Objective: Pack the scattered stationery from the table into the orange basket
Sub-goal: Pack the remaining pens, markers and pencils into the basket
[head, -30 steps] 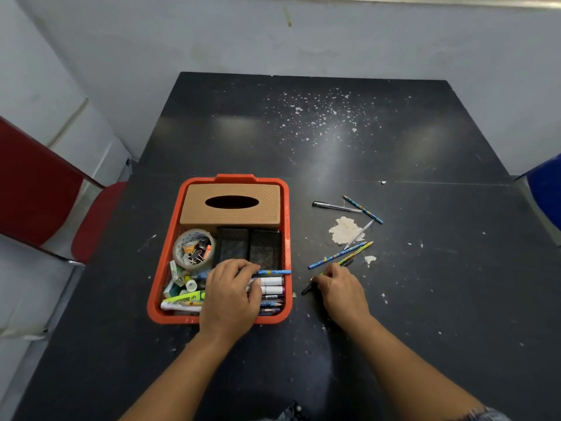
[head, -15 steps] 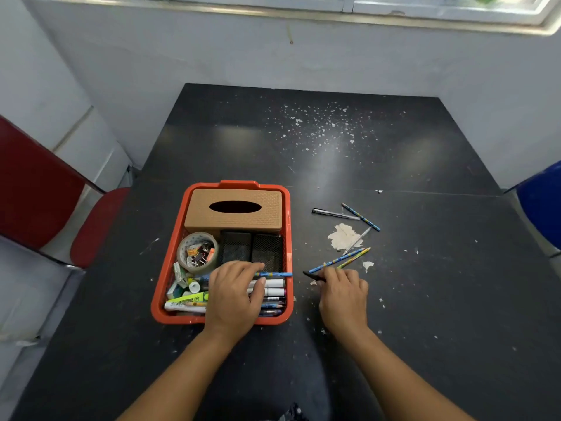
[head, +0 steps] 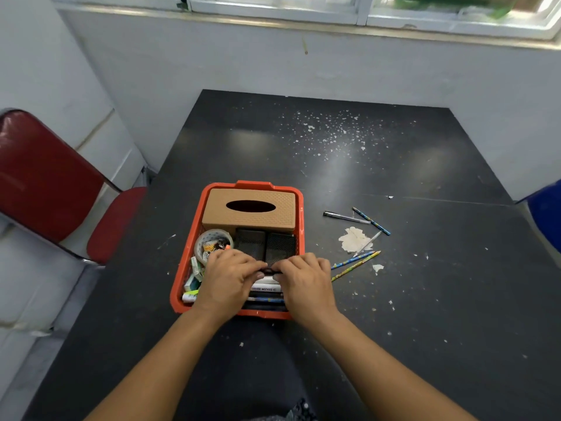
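A dark pen (head: pixel 269 271) is pinched between the fingertips of the left hand (head: pixel 228 279) and the right hand (head: pixel 306 282), both held over the near half of the orange basket (head: pixel 299 226). Markers (head: pixel 265 288) lie beneath them. Loose pencils (head: pixel 353 262) are seen on the table (head: pixel 425 299), just right of the right hand.

Daylit tabletop scene, evenly bright, with wide-angle bending at the edges.
Light enters from the overexposed white-framed window (head: pixel 334 10) at the far side, leaving soft pale glare patches on the matte black table (head: pixel 425 299). Shadows are faint. The green shape in the far right corner is smeared; the centre is reasonably sharp.
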Tool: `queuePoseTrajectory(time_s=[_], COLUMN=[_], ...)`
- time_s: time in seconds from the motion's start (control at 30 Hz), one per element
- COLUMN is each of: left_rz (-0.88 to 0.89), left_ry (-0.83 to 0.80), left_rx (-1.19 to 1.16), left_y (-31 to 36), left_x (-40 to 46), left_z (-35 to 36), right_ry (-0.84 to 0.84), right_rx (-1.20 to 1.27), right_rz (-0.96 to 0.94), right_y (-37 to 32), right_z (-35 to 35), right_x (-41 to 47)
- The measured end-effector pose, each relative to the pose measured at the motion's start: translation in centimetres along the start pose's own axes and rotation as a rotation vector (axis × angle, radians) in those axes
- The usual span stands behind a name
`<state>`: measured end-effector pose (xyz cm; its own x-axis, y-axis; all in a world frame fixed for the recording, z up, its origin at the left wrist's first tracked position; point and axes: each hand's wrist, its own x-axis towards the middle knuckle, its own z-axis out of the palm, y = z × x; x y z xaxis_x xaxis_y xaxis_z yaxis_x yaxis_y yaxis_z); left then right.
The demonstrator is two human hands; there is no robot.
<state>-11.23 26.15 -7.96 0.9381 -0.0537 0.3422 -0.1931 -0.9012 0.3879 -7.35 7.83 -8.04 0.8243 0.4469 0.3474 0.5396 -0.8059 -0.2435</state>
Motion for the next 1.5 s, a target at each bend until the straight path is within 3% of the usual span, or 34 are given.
queuePoseTrajectory(time_s=[0.17, 0.5, 0.67, 1.07, 1.33, 1.5], left_rz=[-0.140, -0.279, -0.248, -0.224, -0.064, -0.026], left_ry=[0.029, -0.130, -0.173, -0.078, -0.111, -0.139], left_rx=[-0.014, 0.039, 0.049, -0.072, -0.111, -0.076], left_y=[-2.7, -3.6, -3.6, -1.1, 4.0, 6.0], left_x=[-1.9, -4.4, -4.2, -3.1, -0.5, 0.2], left_z=[-1.7, -2.4, -2.6, -0.6, 2.5, 4.2], right_ry=[0.002, -0.056, -0.076, -0.080, -0.219, -0.304], right_rx=[0.103, 0.198, 0.201, 0.215, 0.067, -0.033], right_rz=[0.115, 0.374, 0.447, 0.611, 0.735, 0.719], right_y=[-0.4, 2.5, 3.9, 6.9, 10.7, 12.4], right_z=[-0.2, 0.1, 0.3, 0.1, 0.6, 1.1], right_x=[0.5, -0.6, -1.0, -1.5, -2.3, -1.9])
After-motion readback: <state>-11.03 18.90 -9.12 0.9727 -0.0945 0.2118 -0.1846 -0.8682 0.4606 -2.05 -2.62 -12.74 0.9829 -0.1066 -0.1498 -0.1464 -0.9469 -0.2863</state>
